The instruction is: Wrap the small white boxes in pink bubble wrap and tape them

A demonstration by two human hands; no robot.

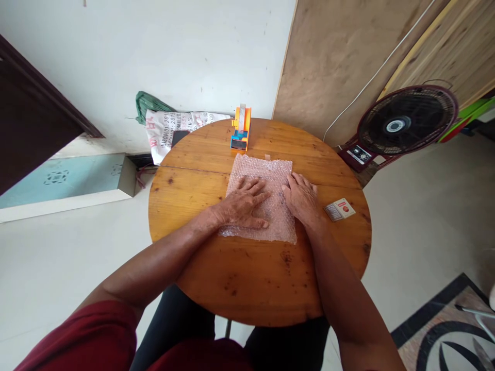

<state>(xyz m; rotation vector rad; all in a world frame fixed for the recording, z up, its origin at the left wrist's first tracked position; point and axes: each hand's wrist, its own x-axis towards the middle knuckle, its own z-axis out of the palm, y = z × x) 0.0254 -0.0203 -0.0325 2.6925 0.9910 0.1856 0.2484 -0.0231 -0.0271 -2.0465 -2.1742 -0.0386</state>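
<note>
Your left hand (243, 205) presses open-palmed on the bubble wrap (270, 226), right hand (302, 198) apart at its right edge, seemingly steadying it flat near the table's (255, 283) centre.

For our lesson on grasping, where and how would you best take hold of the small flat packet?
I'd pinch the packet by opposite edges, coming from above with the right hand: it lies flat on the table, its edges uncovered.
</note>
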